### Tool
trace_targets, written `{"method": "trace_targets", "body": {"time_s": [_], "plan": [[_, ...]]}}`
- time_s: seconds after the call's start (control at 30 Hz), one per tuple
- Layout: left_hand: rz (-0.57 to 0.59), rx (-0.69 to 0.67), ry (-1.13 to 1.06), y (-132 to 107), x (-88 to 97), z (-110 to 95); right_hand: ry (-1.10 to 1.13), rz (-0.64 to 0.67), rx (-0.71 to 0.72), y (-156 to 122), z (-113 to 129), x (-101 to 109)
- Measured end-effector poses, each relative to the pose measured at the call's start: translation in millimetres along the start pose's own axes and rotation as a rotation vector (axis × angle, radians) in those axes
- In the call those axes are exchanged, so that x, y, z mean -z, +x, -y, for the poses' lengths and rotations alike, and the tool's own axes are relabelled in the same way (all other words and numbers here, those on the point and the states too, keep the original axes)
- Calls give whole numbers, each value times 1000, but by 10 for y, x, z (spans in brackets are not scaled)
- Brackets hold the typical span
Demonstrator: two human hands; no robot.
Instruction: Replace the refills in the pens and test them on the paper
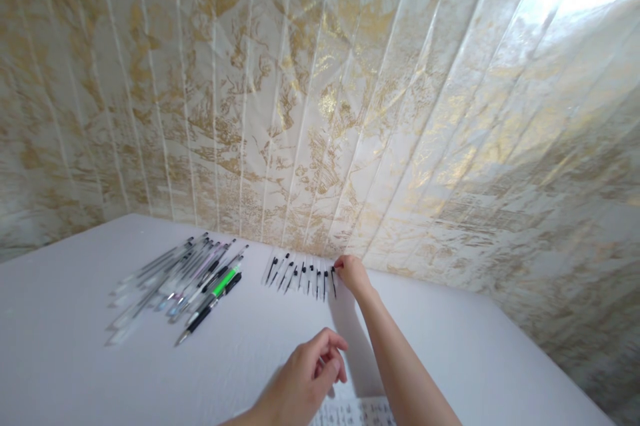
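Observation:
Toward the back edge of the table, my right hand (pixel 351 274) reaches out with its fingertips pinched together at the right end of a row. They close on the top of a slim black-and-clear piece (pixel 335 283). Several similar slim pieces (pixel 302 278), each with a dark knob at its top, lie side by side to the left; their exact kind is too small to make out. Nearer to me, my left hand (pixel 316 367) hovers with loosely curled fingers, thumb and fingers apart, nothing visible in it.
A fanned pile of clear-barrelled pens (pixel 185 273) lies on the left of the white table (pixel 125 379). A green-and-black pen (pixel 223 285) rests at the pile's right side. Written paper (pixel 367 411) shows at the bottom edge. A gold-patterned curtain (pixel 280 113) hangs behind the table.

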State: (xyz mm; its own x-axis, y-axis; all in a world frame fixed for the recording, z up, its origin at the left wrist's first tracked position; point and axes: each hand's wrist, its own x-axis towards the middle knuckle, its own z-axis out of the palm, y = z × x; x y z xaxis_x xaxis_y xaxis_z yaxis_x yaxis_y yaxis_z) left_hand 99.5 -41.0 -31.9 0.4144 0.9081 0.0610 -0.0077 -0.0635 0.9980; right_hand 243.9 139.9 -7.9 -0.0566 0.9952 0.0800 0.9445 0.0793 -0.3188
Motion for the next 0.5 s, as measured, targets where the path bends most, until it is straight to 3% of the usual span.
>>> {"method": "trace_targets", "body": {"time_s": [0.17,0.27,0.37,0.4,0.5], "plan": [[-15,-16,14,17,-8,15,38,-23,-3,-84,-26,70],[-42,-9,154,132,222,-138,77,-39,31,-215,-34,190],[-275,-111,504,234,829,-402,122,-64,79,-392,-37,377],[-420,-124,664,230,1104,-490,137,-75,94,-455,-38,449],[-732,-57,791,42,1976,-672,180,-109,125,-641,-35,665]]}}
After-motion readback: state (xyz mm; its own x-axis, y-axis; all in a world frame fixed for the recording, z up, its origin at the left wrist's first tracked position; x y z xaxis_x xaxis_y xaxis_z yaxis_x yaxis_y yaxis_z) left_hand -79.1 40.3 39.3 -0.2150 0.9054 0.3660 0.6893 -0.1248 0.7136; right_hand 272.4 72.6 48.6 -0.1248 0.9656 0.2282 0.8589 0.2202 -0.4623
